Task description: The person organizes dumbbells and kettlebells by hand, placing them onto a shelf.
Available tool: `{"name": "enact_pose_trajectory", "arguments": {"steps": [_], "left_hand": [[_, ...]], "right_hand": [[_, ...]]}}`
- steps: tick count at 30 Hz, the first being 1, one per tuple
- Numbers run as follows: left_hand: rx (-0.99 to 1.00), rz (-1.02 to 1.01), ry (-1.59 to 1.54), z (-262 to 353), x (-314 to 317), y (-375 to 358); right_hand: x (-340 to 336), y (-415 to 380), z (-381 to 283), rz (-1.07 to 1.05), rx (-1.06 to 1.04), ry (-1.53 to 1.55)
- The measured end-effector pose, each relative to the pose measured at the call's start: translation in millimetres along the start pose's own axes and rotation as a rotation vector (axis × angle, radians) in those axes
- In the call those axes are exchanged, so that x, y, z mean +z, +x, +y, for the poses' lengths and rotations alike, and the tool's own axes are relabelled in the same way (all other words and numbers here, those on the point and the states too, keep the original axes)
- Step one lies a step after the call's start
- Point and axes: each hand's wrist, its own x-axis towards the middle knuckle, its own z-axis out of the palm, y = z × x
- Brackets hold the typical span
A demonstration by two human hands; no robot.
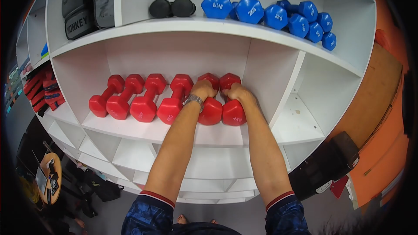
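On the white middle shelf stands a row of red hex dumbbells. My left hand (204, 89), with a metal watch (194, 101) at its wrist, is closed around the handle of one red dumbbell (210, 113). Next to it, at the row's right end, my right hand (236, 91) grips another red dumbbell (234, 115), marked 4KG on its near face. Both dumbbells sit at shelf level, their handles mostly hidden by my fingers. Just left of my left hand lies a further red dumbbell (167, 111); several more continue leftward, such as the leftmost red dumbbell (99, 105).
Blue dumbbells (250, 10) and a small black dumbbell (162, 8) occupy the shelf above. Black boxing gloves (80, 25) stand upper left; red-and-black gloves (45, 88) lie further left. An upright divider (287, 91) borders my right arm. A round wooden table (56, 165) stands lower left.
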Motion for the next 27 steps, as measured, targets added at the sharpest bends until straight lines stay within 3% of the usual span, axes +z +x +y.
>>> {"name": "enact_pose_trajectory", "arguments": {"steps": [2,5,8,11,17,21,24,27], "left_hand": [[-0.048,-0.018,-0.011,0.4,1.1,2.3],[-0.096,0.013,0.044,10.0,-4.9,-8.2],[-0.129,0.001,0.062,15.7,-9.0,-12.0],[-0.111,0.106,0.107,24.0,-15.3,-26.2],[0.117,0.58,0.091,39.9,-25.2,-60.5],[0.302,0.52,-0.02,44.4,-19.8,-109.6],[0.46,0.751,0.148,30.7,10.4,-124.3],[0.55,0.84,0.096,25.8,19.2,-125.7]], "right_hand": [[0.9,-1.0,0.2,0.006,0.057,0.042],[-1.4,0.9,3.8,0.155,-0.027,-0.187],[-0.5,1.8,2.6,0.209,-0.012,-0.217],[-5.5,-17.0,-5.0,0.306,-0.011,-0.231],[-4.4,-47.5,-13.1,0.681,-0.178,-0.088],[11.7,-89.9,-2.5,0.633,-0.357,-0.015],[47.3,-92.4,15.4,0.809,-0.451,-0.111],[51.7,-94.7,20.5,0.839,-0.478,-0.046]]}}
